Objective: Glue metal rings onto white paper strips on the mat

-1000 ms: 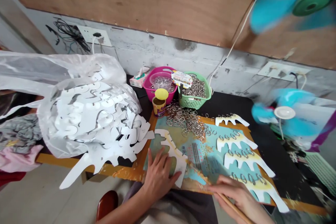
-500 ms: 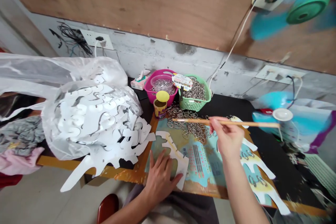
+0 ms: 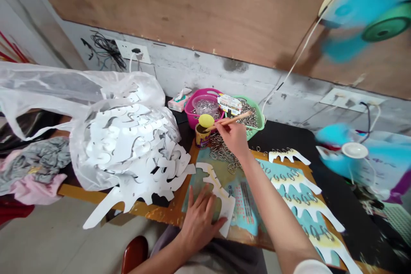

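White scalloped card cut-out | left hand, fingers spread, pins it flat to steady it on teal painted board | right hand, fingers pinching slim wooden stick, tip beside yellow-lidded tin

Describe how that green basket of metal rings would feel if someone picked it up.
The green plastic basket would probably feel heavy for its size, since it is heaped with metal rings. Its open mesh sides look thin, so it may flex a little under that load. The rings look loose, so they would likely shift and might spill if it tipped.
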